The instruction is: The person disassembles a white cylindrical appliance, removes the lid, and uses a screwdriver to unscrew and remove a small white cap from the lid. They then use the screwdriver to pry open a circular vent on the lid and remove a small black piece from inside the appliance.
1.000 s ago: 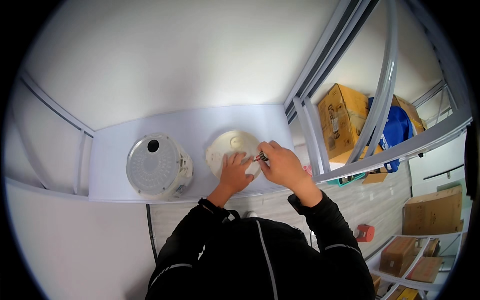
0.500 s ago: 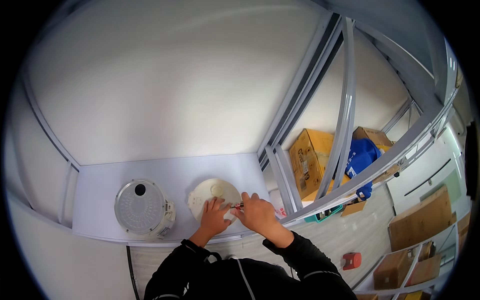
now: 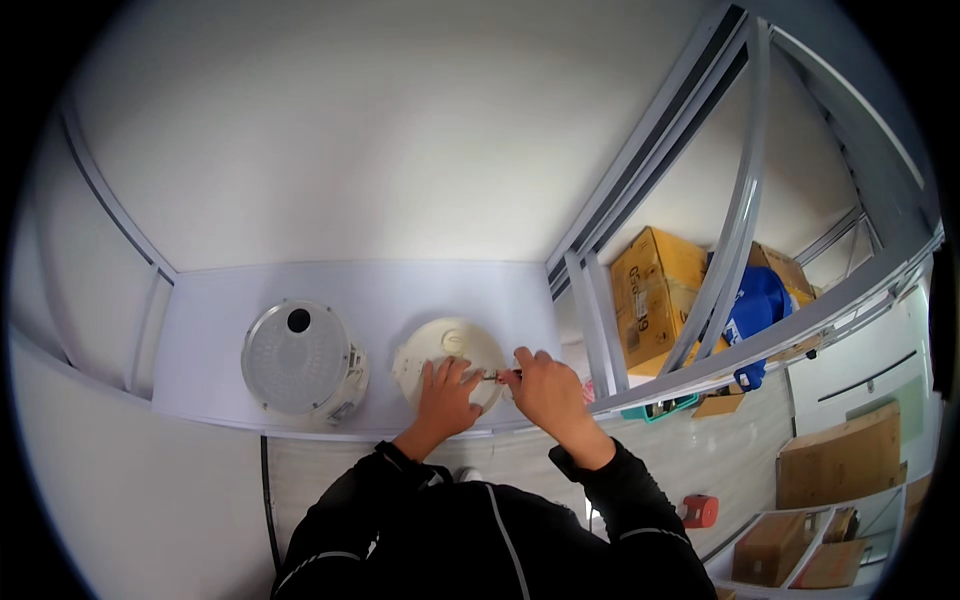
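A: Surface, room?
B: White bench [image 3: 385,288] is backing onto a pale wall [image 3: 380,140]; grey frame [image 3: 740,210] is rising at right, yellow carton [image 3: 655,300] sitting beyond.
A: Hands?
B: Left hand [image 3: 447,402] is spreading its fingers over the round cream cover [image 3: 484,345], right of the bench's middle. Right hand [image 3: 552,398] is pinching a slim tool [image 3: 490,376], shaft pointing left.
A: Edges, space?
B: A bench strip is running behind the cover; a gap is separating it from the round white appliance [image 3: 298,365] at left. Right hand is working near the bench's right end.
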`<state>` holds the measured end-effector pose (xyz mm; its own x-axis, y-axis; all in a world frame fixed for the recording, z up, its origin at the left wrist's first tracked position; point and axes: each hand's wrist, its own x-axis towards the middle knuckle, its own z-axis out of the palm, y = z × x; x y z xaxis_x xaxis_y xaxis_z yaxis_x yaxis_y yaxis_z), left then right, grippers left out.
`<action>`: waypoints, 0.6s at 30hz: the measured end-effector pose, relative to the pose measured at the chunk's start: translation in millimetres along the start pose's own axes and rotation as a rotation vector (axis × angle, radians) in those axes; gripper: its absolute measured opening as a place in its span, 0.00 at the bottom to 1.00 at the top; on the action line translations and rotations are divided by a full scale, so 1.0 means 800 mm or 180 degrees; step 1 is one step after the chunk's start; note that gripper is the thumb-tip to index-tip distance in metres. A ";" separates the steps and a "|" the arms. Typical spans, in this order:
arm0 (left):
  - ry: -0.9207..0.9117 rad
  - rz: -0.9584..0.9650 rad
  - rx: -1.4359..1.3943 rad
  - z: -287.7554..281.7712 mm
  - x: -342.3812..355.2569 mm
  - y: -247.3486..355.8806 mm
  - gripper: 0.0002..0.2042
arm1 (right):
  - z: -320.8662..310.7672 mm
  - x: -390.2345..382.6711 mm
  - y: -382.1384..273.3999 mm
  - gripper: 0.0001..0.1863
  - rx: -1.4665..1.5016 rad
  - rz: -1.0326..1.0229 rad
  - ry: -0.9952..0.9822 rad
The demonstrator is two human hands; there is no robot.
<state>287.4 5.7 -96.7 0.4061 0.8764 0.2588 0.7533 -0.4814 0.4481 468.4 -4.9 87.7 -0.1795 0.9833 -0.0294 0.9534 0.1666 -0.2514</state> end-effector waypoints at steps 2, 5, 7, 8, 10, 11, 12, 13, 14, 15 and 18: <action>0.0000 -0.0012 0.0026 0.003 -0.002 0.002 0.32 | 0.013 -0.003 0.016 0.19 0.0348 -0.0823 0.0658; 0.0078 -0.0059 -0.0014 0.004 -0.003 0.007 0.35 | 0.012 0.001 0.021 0.21 0.0331 -0.1262 0.0799; 0.0089 -0.0065 -0.0003 0.003 -0.002 0.006 0.35 | 0.007 0.000 0.008 0.21 0.0330 -0.0870 0.0639; 0.0093 -0.0066 0.0003 0.002 -0.002 0.005 0.35 | 0.004 -0.005 -0.002 0.21 0.0304 -0.0396 0.0429; 0.0014 -0.0090 -0.0003 0.003 0.000 0.004 0.34 | -0.009 -0.009 -0.020 0.21 0.0150 0.0258 -0.0065; -0.0021 -0.0105 -0.0002 0.003 -0.001 0.002 0.34 | -0.015 -0.004 -0.025 0.21 0.0027 0.0427 -0.0347; -0.0034 -0.0115 0.0019 0.003 0.001 0.003 0.34 | -0.018 -0.002 -0.026 0.21 -0.0115 0.0613 -0.0618; -0.0046 -0.0126 0.0041 0.003 0.002 0.003 0.33 | -0.011 -0.004 -0.018 0.21 -0.0040 0.0029 -0.0242; -0.0058 -0.0140 0.0065 0.003 0.002 0.004 0.32 | 0.003 -0.004 -0.002 0.21 0.0037 -0.0557 0.0135; -0.0045 -0.0134 0.0057 0.004 0.002 0.005 0.32 | 0.007 -0.003 0.005 0.21 0.0105 -0.1155 0.0513; 0.0000 -0.0134 0.0015 0.008 0.001 0.004 0.33 | 0.009 0.005 0.013 0.21 0.0559 -0.1703 0.0691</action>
<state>293.3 4.8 -100.2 0.3741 0.8959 0.2397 0.7721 -0.4441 0.4547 475.6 0.3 77.9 -0.5522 0.7618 0.3387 0.6868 0.6460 -0.3333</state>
